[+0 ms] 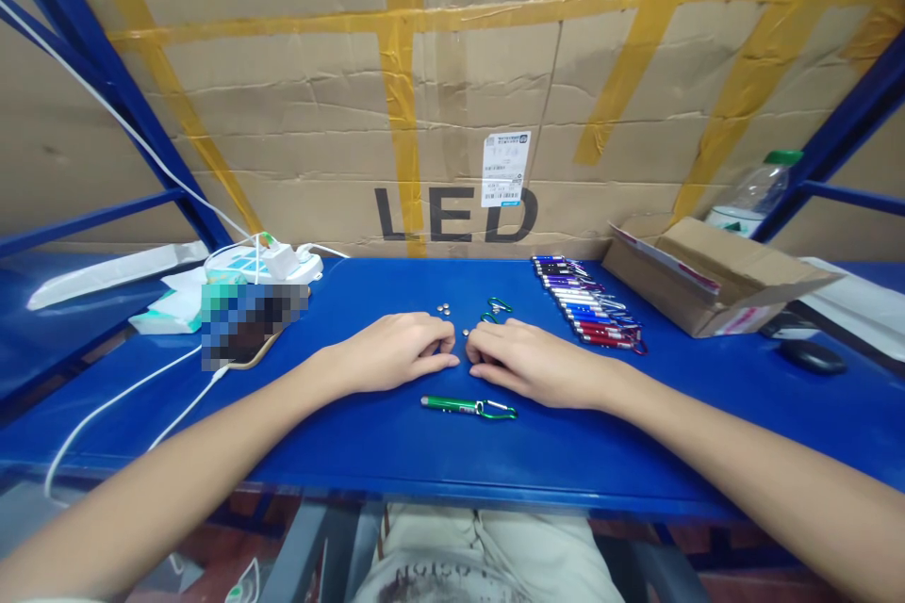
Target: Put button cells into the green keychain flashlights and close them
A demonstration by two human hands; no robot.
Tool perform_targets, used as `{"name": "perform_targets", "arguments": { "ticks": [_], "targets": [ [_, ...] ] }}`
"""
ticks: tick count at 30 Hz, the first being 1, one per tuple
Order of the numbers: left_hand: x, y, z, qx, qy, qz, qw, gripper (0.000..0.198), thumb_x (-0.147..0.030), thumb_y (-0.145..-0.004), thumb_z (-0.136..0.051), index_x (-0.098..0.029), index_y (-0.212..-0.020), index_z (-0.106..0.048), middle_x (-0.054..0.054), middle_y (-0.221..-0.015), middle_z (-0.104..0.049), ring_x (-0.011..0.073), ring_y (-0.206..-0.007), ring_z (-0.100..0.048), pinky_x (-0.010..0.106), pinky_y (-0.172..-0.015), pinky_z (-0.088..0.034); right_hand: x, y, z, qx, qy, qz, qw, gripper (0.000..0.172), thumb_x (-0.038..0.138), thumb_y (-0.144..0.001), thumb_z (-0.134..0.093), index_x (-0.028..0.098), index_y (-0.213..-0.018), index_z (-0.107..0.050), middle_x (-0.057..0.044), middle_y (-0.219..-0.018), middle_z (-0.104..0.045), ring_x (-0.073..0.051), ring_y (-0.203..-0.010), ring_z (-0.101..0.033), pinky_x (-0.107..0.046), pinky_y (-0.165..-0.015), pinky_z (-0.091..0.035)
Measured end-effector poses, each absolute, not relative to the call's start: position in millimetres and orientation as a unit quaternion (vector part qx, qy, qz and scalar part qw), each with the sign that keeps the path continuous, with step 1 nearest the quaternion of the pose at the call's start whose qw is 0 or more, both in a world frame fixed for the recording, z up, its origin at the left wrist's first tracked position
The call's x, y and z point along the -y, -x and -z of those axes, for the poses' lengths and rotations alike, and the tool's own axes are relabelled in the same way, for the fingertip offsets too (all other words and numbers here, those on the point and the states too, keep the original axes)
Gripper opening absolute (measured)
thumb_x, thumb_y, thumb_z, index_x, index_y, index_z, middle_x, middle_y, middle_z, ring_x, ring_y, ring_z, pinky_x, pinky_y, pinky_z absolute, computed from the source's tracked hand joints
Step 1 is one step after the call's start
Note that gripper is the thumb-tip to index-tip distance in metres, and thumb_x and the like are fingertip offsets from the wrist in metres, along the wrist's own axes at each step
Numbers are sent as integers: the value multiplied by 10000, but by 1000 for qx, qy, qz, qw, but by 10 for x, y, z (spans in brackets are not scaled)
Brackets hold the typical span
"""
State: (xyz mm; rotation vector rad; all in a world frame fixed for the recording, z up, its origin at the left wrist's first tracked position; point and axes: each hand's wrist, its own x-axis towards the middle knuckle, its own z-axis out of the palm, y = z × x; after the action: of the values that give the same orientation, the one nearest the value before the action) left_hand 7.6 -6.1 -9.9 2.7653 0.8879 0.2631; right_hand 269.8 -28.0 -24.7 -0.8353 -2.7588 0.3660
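My left hand (403, 351) rests on the blue table with its fingers loosely curled and nothing seen in them. Facing it, a small gap away, my right hand (534, 362) lies with curled fingers, also without a visible object. Just in front of both hands lies a green keychain flashlight (452, 406) with a green carabiner clip (499, 410). Several small silver button cells (443, 309) sit beyond my left fingertips, and a single one (466, 333) is by my right fingers. Two loose green carabiner clips (499, 305) lie behind my right hand, partly covered by it.
A row of keychain flashlights (584, 301) in several colours lies at the back right, beside an open cardboard box (714, 283). A black mouse (813, 356) and a bottle (756, 193) are farther right. At left are a phone (258, 334), cables and a power strip (283, 264).
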Motion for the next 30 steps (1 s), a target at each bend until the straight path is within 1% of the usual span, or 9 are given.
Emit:
{"name": "perform_targets", "arguments": {
  "ticks": [9, 20, 30],
  "targets": [
    [64, -78, 86, -308, -941, -80, 118, 265, -436, -1099, -599, -206, -967, -611, 27, -949, -704, 213, -842, -635, 295, -740, -392, 283, -2708, 248, 943, 284, -130, 116, 156, 337, -1144, -528, 213, -1064, -577, -45, -1039, -673, -213, -917, -623, -353, -837, -443],
    [85, -90, 70, -315, -939, -76, 118, 240, -406, -1095, -614, -203, -967, -609, 25, -964, -704, 216, -865, -639, 292, -761, -399, 294, -2703, 235, 942, 286, -130, 115, 151, 333, -1143, -533, 208, -1076, -586, -48, -1046, -677, -212, -913, -623, -357, -839, -444],
    [73, -81, 86, -309, -940, -81, 117, 252, -426, -1100, -594, -206, -982, -632, 30, -967, -709, 213, -846, -642, 298, -749, -411, 284, -2707, 248, 943, 285, -128, 117, 156, 337, -1147, -523, 213, -1070, -578, -47, -1047, -677, -213, -917, -626, -354, -844, -442]
  ]
}}
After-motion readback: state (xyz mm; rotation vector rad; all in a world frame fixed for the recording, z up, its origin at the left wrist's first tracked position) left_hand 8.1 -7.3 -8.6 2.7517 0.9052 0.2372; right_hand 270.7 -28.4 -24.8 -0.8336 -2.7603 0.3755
